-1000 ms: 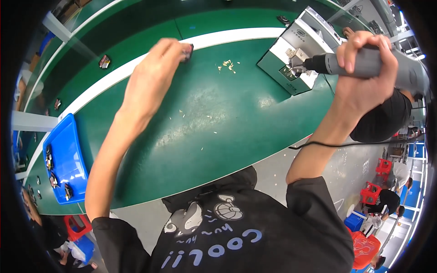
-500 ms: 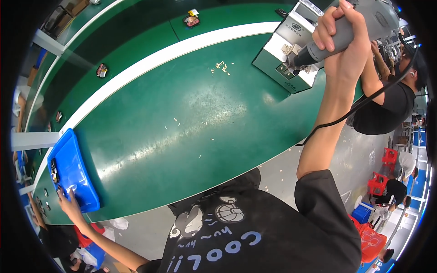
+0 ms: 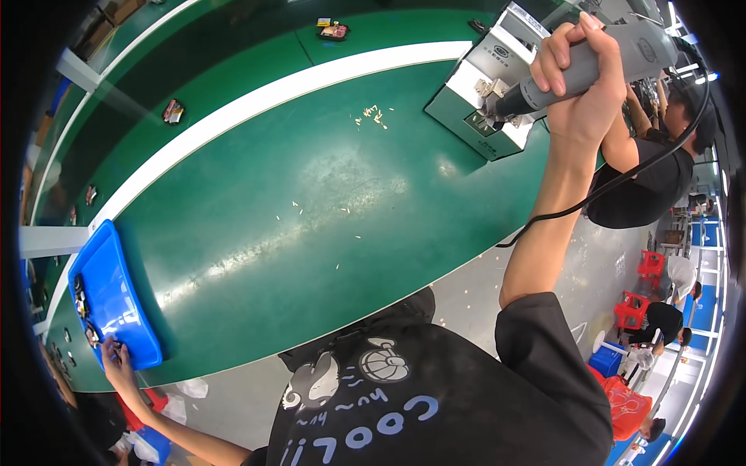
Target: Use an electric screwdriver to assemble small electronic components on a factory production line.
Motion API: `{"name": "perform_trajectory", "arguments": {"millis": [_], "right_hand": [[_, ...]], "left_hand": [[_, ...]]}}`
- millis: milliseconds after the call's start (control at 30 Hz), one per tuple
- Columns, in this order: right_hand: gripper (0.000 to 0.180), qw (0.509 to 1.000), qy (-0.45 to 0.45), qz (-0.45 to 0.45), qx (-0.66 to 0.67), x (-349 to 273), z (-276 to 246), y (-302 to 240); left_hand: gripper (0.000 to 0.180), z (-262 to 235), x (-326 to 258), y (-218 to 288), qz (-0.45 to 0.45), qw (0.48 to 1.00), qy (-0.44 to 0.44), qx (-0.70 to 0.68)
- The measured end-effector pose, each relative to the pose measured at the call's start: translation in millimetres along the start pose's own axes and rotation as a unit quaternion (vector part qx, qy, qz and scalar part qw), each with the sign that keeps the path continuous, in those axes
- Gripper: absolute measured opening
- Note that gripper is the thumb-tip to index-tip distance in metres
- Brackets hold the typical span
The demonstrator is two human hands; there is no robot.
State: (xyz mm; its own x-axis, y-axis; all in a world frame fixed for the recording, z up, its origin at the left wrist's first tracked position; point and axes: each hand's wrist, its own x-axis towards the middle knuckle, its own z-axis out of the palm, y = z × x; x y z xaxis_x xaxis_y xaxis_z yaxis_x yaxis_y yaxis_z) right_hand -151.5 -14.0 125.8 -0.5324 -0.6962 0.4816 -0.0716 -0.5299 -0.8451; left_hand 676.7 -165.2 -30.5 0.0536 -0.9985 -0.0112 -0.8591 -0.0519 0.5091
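Note:
My right hand (image 3: 583, 78) is wrapped round a grey electric screwdriver (image 3: 622, 62) with a black nose. The screwdriver's tip meets the metal pick-up part of a white and green box-shaped screw feeder (image 3: 497, 62) at the back right. At the far left, my left hand (image 3: 118, 365) reaches over the near end of a blue plastic tray (image 3: 116, 272). Its fingers are bent together around something small and dark that I cannot make out. Several small dark parts (image 3: 81, 299) lie along the tray's left side.
Small pale bits (image 3: 374, 116) are scattered on the green table (image 3: 256, 210). A black cable (image 3: 606, 190) hangs across my right forearm. Beyond a white rail (image 3: 256, 97), small assemblies (image 3: 332, 31) lie on a green surface. A co-worker (image 3: 649, 171) is close on the right.
My left hand has moved slightly down the tray and its fingers have drawn together. My right hand holds the screwdriver at the feeder as before. The whole view has shifted a little.

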Motion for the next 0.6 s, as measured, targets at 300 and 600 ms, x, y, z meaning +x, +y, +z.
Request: {"name": "perform_trajectory", "arguments": {"millis": [300,600], "right_hand": [[0.021,0.998,0.002,0.044,0.039,-27,23,11],[0.022,0.988,-0.053,0.045,0.136,-48,34,9]], "left_hand": [[0.039,47,-16,96,0.056,0.991,0.089,0.078],[0.044,31,-53,128,0.015,0.999,0.016,-0.024]]}}
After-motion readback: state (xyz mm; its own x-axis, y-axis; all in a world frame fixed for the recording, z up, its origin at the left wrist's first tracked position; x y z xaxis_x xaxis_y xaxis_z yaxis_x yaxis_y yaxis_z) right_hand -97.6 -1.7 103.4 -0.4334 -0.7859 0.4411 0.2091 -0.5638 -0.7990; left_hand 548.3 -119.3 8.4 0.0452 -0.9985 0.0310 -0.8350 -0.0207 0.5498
